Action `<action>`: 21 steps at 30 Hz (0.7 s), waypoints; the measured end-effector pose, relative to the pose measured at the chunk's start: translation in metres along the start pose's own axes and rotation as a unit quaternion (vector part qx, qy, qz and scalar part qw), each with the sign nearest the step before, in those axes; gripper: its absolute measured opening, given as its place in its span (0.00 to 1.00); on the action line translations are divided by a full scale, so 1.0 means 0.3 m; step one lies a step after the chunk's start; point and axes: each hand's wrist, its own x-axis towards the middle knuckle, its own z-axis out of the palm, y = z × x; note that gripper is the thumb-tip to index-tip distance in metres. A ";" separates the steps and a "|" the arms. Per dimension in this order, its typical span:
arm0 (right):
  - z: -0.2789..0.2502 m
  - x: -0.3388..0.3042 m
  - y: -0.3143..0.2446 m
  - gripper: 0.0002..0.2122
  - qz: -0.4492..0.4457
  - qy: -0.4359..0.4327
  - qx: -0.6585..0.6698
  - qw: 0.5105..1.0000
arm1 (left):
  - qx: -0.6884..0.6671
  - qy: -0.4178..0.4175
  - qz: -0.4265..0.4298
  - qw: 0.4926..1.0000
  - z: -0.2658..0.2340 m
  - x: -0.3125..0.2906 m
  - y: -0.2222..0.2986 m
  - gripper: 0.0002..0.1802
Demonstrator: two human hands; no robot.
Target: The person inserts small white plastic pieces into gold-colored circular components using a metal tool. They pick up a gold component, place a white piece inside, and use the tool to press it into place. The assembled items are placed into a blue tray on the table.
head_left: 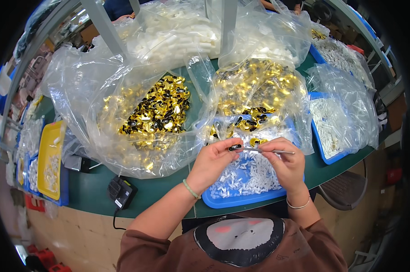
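Left hand point(214, 163) pinches one small black-and-gold piece point(235, 148) above the blue tray point(241, 202); right hand point(284, 162) grips a thin metal rod point(277, 151), tip at or near it. Piece looks mid-work. Plenty apparently left: loose gold-and-black pieces point(164, 109) far left, small whitish pieces point(261, 177) in tray. Finished ones: cannot tell.

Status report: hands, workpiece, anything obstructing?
Left hand pinching small dark piece. Right hand holding thin metal tool, tip at piece. Nothing visibly blocking.
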 end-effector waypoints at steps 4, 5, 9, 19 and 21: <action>0.027 0.005 -0.007 0.07 -0.050 0.001 -0.084 0.995 | -0.011 -0.005 0.004 1.000 -0.007 0.002 -0.006 0.21; 0.028 0.007 -0.009 0.07 -0.060 0.001 -0.093 0.994 | -0.013 -0.005 0.005 1.000 -0.005 0.001 -0.003 0.21; 0.021 0.005 -0.015 0.07 -0.067 -0.004 -0.104 0.992 | -0.012 -0.005 0.006 1.000 -0.002 0.000 -0.002 0.21; 0.018 0.017 -0.067 0.09 -0.079 -0.062 -0.149 0.984 | 0.017 -0.002 0.006 1.000 0.007 -0.008 -0.002 0.21; 0.019 0.021 -0.075 0.09 -0.081 -0.068 -0.157 0.982 | 0.027 0.000 0.006 1.000 0.013 -0.013 0.005 0.20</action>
